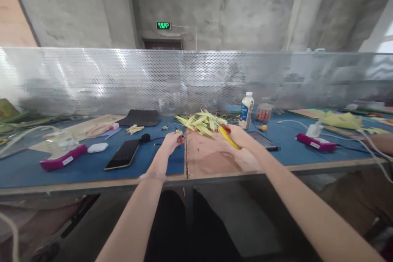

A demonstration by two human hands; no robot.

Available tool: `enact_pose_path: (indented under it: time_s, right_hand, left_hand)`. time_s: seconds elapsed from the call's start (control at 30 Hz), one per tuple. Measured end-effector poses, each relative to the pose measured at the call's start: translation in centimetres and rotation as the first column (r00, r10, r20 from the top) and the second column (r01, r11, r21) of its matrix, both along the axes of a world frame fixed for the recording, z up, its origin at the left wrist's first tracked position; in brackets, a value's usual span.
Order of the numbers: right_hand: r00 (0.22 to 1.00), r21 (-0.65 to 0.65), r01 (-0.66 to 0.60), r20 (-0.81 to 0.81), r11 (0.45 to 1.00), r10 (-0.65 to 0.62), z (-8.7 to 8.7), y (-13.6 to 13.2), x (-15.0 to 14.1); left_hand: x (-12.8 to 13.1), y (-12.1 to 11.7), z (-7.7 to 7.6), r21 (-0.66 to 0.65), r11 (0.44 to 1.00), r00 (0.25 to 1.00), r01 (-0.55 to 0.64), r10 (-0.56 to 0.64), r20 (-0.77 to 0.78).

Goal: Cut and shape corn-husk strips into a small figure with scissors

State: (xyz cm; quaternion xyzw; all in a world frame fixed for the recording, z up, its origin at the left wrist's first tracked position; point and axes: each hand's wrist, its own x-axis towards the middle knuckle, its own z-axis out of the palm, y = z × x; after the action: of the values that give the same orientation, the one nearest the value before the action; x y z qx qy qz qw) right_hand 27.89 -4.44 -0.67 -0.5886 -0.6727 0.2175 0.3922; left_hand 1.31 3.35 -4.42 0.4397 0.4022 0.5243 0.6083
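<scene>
My right hand point(238, 135) is wrapped round a pair of scissors point(229, 137) with yellow and red handles. Their metal blades point away and to the left, over a heap of pale green, husk-like leaf strips point(199, 122). To the left of the heap, my left hand point(172, 141) is closed with its fingertips pinched together. Something small, dark and greenish shows at those fingertips, too small to name. Beneath the scissors lies a tan board point(211, 155). A few green bits point(165, 128) lie just beyond my left hand.
A white-capped bottle point(246, 110) and a clear jar point(263, 112) stand behind my right hand. On the left lie a phone point(123, 154), a white case point(97, 147) and a magenta power strip point(64, 158). Another power strip point(316, 143) sits right. A perforated metal screen point(138, 82) borders the back.
</scene>
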Motion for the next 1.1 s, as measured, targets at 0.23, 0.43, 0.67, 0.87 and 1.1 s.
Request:
enact_pose_path:
  time_s: [0.23,0.43,0.67,0.87,1.1]
  right_hand:
    - [0.789,-0.018,0.252,0.583,0.968,-0.195,-0.1,-1.5,7.9]
    - [0.690,-0.068,0.206,0.718,0.976,-0.096,1.6,-2.5,7.5]
    - [0.656,0.129,-0.231,0.752,0.964,0.057,0.3,-5.6,-7.1]
    - [0.602,-0.081,-0.437,0.714,0.896,0.358,-3.3,-5.5,-13.8]
    - [0.645,-0.141,-0.252,0.713,0.957,0.275,-2.6,-8.4,-8.9]
  left_hand:
    - [0.0,0.1,-0.2,-0.009,1.000,0.999,-0.020,0.020,-0.026]
    - [0.1,0.1,-0.1,0.000,1.000,0.998,-0.020,0.020,-0.056]
    - [0.2,-0.4,-0.1,0.029,1.000,0.996,-0.011,0.014,-0.087]
    - [0.2,-0.2,-0.2,0.044,0.999,0.994,-0.002,0.007,-0.105]
    - [0.3,-0.1,-0.2,0.030,1.000,0.996,0.005,-0.003,-0.089]
